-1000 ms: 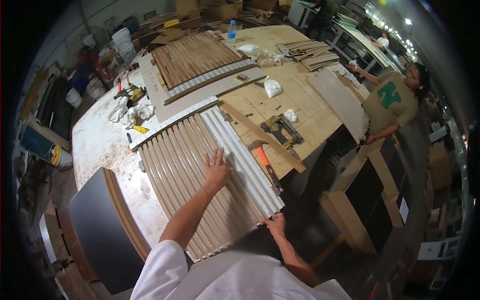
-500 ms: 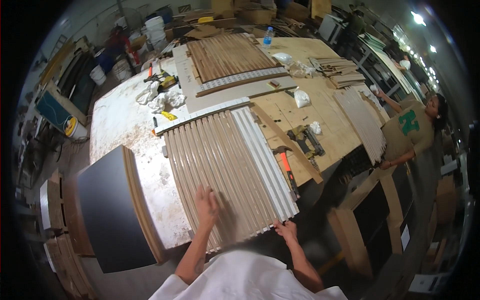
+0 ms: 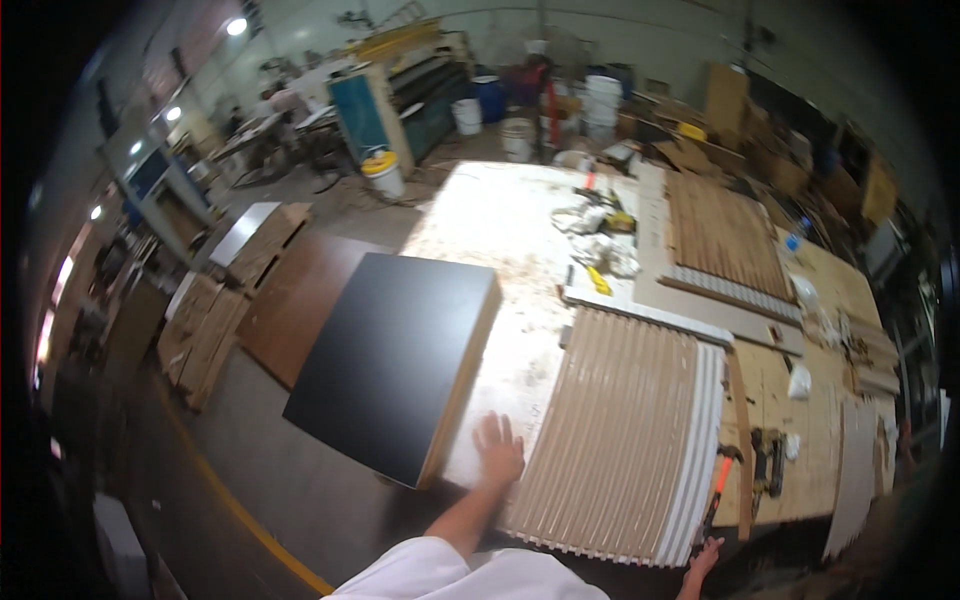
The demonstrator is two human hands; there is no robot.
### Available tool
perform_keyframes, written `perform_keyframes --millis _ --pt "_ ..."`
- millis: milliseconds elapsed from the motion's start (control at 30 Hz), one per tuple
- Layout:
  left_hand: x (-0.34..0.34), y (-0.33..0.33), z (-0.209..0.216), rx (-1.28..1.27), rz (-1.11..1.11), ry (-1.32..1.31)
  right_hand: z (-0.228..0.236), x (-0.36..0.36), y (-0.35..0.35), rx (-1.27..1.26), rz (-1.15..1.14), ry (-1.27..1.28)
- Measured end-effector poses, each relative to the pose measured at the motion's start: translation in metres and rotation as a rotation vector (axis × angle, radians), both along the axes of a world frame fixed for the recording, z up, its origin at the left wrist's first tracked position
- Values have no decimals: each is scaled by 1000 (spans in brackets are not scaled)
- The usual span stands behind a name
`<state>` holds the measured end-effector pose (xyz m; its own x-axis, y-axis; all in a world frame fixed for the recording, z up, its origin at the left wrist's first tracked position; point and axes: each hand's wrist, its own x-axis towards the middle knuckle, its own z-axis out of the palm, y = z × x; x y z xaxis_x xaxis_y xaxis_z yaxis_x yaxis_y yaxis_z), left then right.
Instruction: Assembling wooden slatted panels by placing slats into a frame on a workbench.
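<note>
A panel of long beige slats with several white slats along its right side (image 3: 612, 440) lies on the worktable in front of me. My left hand (image 3: 499, 450) is open, its fingers spread, over the white tabletop just left of the panel's near left part. It holds nothing. My right hand (image 3: 706, 558) is by the panel's near right corner, fingers partly stretched out, with nothing seen in it; whether it touches the corner is hard to tell. A claw hammer with an orange and black handle (image 3: 721, 485) lies right of the white slats.
A stack of dark-faced boards (image 3: 400, 350) stands at the table's left edge, with a brown board (image 3: 305, 300) beyond. A white strip (image 3: 645, 318) borders the panel's far end. A nail gun (image 3: 768, 462) and wood strip (image 3: 740, 440) lie right. Another slatted panel (image 3: 725, 230) is farther back.
My view has swung left. My left hand has moved from above the slats to the white tabletop on their left. My right hand stays near the panel's near right corner, its fingers looser.
</note>
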<state>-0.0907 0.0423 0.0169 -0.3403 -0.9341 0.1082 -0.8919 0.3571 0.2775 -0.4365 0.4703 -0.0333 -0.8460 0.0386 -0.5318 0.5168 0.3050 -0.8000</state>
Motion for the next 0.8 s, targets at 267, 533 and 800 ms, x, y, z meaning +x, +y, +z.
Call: perform_keyframes --millis 267,533,800 --pt "5 -7 -4 -98 34 -57 -71 -38 -29 368 -73 129" --pt "4 -7 1 -144 45 -14 -84 -39 -20 336 -128 116" --pt "6 -7 -9 -183 67 3 20 7 -85 379 -125 128"
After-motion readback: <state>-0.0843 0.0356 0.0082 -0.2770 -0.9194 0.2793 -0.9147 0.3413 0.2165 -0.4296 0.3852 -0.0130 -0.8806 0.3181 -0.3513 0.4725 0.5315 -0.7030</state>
